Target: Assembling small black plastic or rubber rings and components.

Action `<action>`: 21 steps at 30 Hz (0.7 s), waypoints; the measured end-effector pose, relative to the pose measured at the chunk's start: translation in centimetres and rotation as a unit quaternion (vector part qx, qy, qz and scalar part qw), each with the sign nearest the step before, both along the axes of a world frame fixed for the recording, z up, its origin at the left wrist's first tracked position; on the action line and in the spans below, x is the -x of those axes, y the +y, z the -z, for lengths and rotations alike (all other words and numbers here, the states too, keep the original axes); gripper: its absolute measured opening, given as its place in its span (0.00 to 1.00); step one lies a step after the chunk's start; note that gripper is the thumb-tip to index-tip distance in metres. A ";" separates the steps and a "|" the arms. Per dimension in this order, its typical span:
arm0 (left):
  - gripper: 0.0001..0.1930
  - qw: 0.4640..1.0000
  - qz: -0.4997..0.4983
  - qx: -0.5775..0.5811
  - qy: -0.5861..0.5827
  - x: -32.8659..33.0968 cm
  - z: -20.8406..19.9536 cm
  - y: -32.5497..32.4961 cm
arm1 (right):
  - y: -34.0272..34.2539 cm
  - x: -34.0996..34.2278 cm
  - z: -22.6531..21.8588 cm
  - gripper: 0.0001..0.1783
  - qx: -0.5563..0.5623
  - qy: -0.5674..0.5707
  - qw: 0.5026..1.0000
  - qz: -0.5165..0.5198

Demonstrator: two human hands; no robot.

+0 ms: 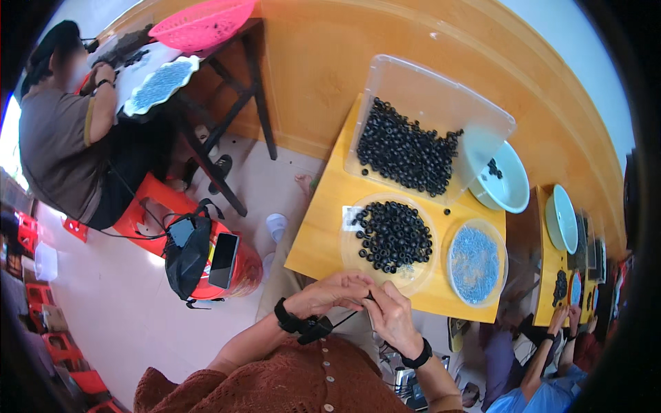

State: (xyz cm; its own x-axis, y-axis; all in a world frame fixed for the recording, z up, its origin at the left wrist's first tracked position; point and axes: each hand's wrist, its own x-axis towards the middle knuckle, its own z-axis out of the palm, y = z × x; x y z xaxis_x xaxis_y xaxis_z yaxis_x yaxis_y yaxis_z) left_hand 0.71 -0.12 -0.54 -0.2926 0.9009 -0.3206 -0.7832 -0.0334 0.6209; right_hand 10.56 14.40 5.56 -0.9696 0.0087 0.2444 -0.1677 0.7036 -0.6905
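Note:
My left hand and my right hand meet in front of my body, just off the near edge of the yellow table. Their fingertips pinch a small black piece between them, mostly covered by the fingers. Just beyond my hands, a shallow round tray holds a heap of black ring-shaped pieces with a few light-blue bits at its near side. To its right stands a round container of small light-blue pieces.
Behind the tray, a clear plastic bin lies with black rings spilling inside it. Beside it is a pale green basin. A red stool with a phone and black bag stands left. Other people work at tables on both sides.

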 end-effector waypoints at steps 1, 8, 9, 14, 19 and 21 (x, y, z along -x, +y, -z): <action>0.15 1.000 0.013 -0.001 -0.004 0.0 -0.4 0.0 | 0.6 0.2 -0.1 0.11 0.000 -0.001 1.000 0.008; 0.14 0.999 -0.015 0.029 0.028 1.7 -1.6 -1.7 | 14.3 3.5 0.0 0.13 0.077 -0.081 0.968 0.224; 0.14 0.999 -0.016 0.025 0.027 1.8 -1.6 -1.8 | 16.7 4.4 -1.0 0.13 0.085 -0.094 0.956 0.265; 0.12 1.000 -0.021 0.016 0.016 1.5 -1.5 -1.6 | 29.8 7.0 -2.0 0.19 0.096 0.040 0.916 0.387; 0.11 0.999 -0.046 0.002 0.015 1.5 -0.7 -2.5 | 25.8 8.2 -3.8 0.18 0.158 0.103 0.922 0.338; 0.11 0.999 -0.052 0.002 0.013 1.6 -0.3 -2.7 | 22.6 7.8 -2.6 0.13 0.142 0.040 0.944 0.296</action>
State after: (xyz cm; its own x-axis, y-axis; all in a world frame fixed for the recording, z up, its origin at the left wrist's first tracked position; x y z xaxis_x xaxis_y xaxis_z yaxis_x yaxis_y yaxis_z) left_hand -0.93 -2.82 -0.25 -0.3934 0.8635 -0.3157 -0.7591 -0.1113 0.6414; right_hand 2.74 36.99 8.13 -0.7528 0.6190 0.2239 0.1364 0.4795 -0.8669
